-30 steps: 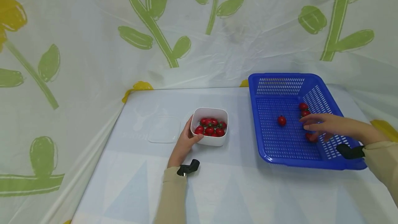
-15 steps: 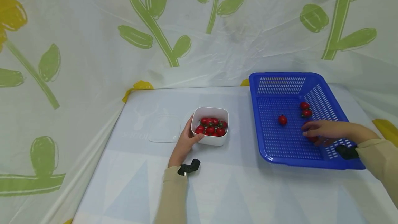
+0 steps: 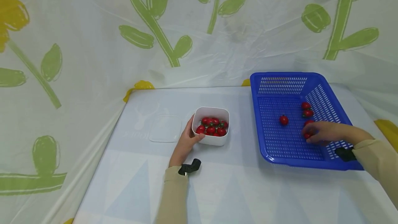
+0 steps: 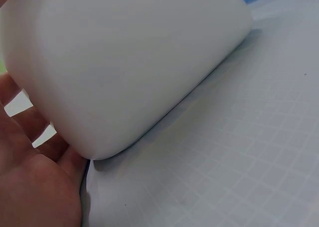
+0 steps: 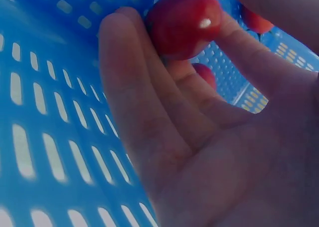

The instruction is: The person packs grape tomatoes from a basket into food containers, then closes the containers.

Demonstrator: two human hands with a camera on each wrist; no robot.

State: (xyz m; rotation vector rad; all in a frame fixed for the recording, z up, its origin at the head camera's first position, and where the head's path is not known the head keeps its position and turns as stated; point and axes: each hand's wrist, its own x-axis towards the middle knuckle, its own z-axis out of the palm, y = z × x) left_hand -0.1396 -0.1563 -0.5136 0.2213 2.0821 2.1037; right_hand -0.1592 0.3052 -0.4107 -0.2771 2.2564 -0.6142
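Note:
My left hand [image 3: 186, 143] grips a white square container [image 3: 212, 140] at its left side, thumb near the front rim. Several cherry tomatoes [image 3: 210, 129] with green stems lie inside it. In the left wrist view its plain wall [image 4: 134, 62] fills much of the picture, fingers [image 4: 35, 124] around a lower corner. My right hand [image 3: 329, 131] is down in the blue basket [image 3: 298, 162], pinching a cherry tomato [image 5: 184, 25] between thumb and fingertips, as the right wrist view shows. Other cherry tomatoes lie near it, one [image 3: 309, 122] just beyond the fingers.
Toward the basket's right wall lie two tomatoes [image 3: 306, 110] close together; another tomato [image 3: 284, 120] sits apart, nearer the middle. Left of the container a clear square lid [image 3: 166, 129] lies flat on the pale table [image 3: 217, 189]. A flower-patterned sheet [image 3: 93, 44] hangs behind.
My right hand has lowered onto a tomato in the basket, and its fingers have closed around it. The left hand and container stay in place.

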